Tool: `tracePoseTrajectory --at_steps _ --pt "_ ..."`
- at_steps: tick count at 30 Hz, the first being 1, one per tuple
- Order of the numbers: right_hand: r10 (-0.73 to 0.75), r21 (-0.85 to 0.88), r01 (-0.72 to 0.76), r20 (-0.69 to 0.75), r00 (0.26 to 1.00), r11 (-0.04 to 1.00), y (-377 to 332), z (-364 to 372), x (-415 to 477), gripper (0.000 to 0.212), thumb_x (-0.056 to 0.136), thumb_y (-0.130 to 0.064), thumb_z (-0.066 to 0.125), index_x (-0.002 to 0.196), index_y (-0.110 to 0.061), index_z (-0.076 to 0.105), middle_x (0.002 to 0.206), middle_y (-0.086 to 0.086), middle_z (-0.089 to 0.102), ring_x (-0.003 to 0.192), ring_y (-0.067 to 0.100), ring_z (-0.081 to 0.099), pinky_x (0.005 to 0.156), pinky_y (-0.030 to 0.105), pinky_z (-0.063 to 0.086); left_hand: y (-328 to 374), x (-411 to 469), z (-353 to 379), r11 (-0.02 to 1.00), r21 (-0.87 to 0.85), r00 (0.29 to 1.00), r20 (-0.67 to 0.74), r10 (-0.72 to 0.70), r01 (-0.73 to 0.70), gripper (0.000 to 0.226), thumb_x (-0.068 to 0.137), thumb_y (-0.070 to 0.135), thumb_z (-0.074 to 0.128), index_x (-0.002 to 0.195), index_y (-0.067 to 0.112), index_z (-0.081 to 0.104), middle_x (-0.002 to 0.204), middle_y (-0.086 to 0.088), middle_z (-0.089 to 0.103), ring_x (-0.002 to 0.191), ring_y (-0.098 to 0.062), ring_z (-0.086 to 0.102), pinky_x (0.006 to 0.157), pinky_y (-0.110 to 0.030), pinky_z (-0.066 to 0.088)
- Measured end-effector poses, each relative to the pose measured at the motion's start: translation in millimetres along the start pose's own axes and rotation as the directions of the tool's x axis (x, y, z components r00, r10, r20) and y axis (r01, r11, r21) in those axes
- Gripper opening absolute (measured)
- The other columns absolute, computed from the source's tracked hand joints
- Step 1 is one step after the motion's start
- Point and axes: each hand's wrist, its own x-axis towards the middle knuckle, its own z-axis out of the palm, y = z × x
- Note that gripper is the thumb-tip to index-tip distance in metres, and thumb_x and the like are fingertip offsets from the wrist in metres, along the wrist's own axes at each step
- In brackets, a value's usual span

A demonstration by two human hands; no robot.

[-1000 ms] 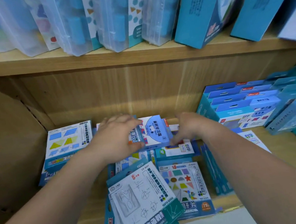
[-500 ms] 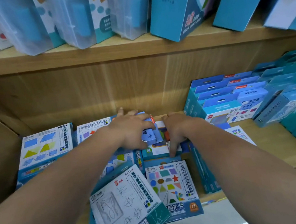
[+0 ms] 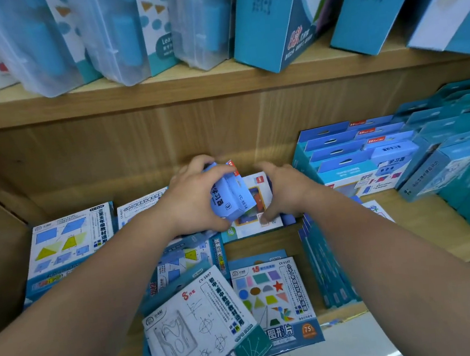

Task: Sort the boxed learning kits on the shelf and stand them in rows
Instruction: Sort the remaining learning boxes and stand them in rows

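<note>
The left hand point(image 3: 198, 200) has tipped the blue box point(image 3: 228, 196) up on edge, baring the flat kit point(image 3: 256, 204) that the right hand point(image 3: 285, 192) now presses.

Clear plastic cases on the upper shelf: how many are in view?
3: left clear case, middle clear case, right clear case, in a row left of the teal boxes; more may sit off-frame left.

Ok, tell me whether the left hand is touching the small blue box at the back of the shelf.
Touching. The head view shows the left hand wrapped around the small blue box, fingers over its top edge and thumb under it, tilting it up.
</note>
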Motion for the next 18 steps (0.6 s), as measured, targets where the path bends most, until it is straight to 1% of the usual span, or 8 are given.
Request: tracePoseTrajectory --at_steps 1,3,5,7,10,13,16,18 --pt "-0.002 0.093 0.007 -0.052 0.999 0.996 1 -4 -1 0.124 0.054 -0.024 0.098 0.153 -0.035 0.023 0.129 0.000 0.046 0.109 0.026 0.057 0.074 0.029 0.051 -1 -1 -1 1.000 -0.026 1.000 -0.030 0.001 -0.001 0.106 0.052 0.048 0.089 0.145 0.043 0.038 0.145 0.004 0.029 0.130 -0.021 0.039 0.105 -0.030 0.033" --pt "0.010 0.235 0.036 -0.189 0.982 0.971 4 -11 -1 0.116 0.059 -0.024 0.096 0.153 -0.032 0.028 0.109 -0.005 0.058 0.104 0.021 0.057 0.076 0.026 0.044 -2 -3 -1 0.997 -0.083 0.998 -0.067 -0.012 0.007 0.111 0.050 0.049 0.091 0.146 0.042 0.036 0.141 0.005 0.032 0.128 -0.018 0.040 0.106 -0.030 0.036" --pt "0.020 0.258 0.054 -0.274 0.962 0.965 4 -18 -2 0.103 0.063 -0.025 0.093 0.149 -0.027 0.037 0.090 -0.006 0.057 0.091 0.019 0.059 0.075 0.024 0.040 -4 -6 -1 0.992 -0.129 0.995 -0.093 -0.024 0.011 0.114 0.049 0.050 0.091 0.148 0.041 0.035 0.140 0.006 0.035 0.128 -0.017 0.040 0.108 -0.033 0.038" --pt "0.005 0.220 0.061 -0.290 0.957 0.974 2 -23 -5 0.090 0.067 -0.022 0.090 0.145 -0.024 0.044 0.096 -0.001 0.062 0.089 0.018 0.060 0.075 0.023 0.040 -4 -9 0 0.988 -0.156 0.992 -0.121 -0.035 0.016 0.115 0.049 0.048 0.092 0.148 0.041 0.036 0.140 0.007 0.035 0.128 -0.016 0.041 0.108 -0.033 0.038" --pt "-0.074 0.080 0.103 -0.298 0.952 0.992 -2 -33 -9 0.067 0.073 -0.017 0.084 0.135 -0.017 0.058 0.111 0.003 0.069 0.101 0.018 0.063 0.080 0.025 0.046 -2 -12 3 0.981 -0.188 0.987 -0.145 -0.068 0.040 0.112 0.048 0.048 0.093 0.146 0.040 0.040 0.139 0.010 0.034 0.127 -0.013 0.042 0.108 -0.034 0.040" --pt "-0.205 -0.145 0.172 -0.262 0.943 0.974 -3 -41 -4 0.043 0.075 -0.010 0.075 0.117 -0.018 0.071 0.106 0.001 0.070 0.101 0.021 0.064 0.082 0.037 0.054 4 -13 6 0.989 -0.135 0.984 -0.153 -0.088 0.067 0.101 0.050 0.049 0.091 0.141 0.036 0.047 0.143 0.008 0.031 0.129 -0.016 0.042 0.109 -0.035 0.040" --pt "-0.315 -0.352 0.227 -0.216 0.924 0.908 -1 -51 5 0.042 0.076 -0.006 0.068 0.115 -0.022 0.070 0.109 0.001 0.064 0.103 0.025 0.060 0.082 0.039 0.052 7 -8 5 0.991 -0.083 0.986 -0.122 -0.113 0.103 0.099 0.049 0.054 0.089 0.138 0.038 0.048 0.142 0.008 0.032 0.128 -0.021 0.043 0.108 -0.037 0.039" --pt "-0.383 -0.517 0.233 -0.204 0.901 0.824 -1 -58 10 0.043 0.080 -0.009 0.065 0.120 -0.025 0.066 0.115 0.000 0.064 0.107 0.028 0.059 0.085 0.040 0.049 8 -6 2 0.990 -0.073 0.988 -0.089 -0.127 0.121 0.100 0.048 0.057 0.088 0.137 0.040 0.047 0.139 0.010 0.031 0.125 -0.023 0.045 0.107 -0.038 0.041"
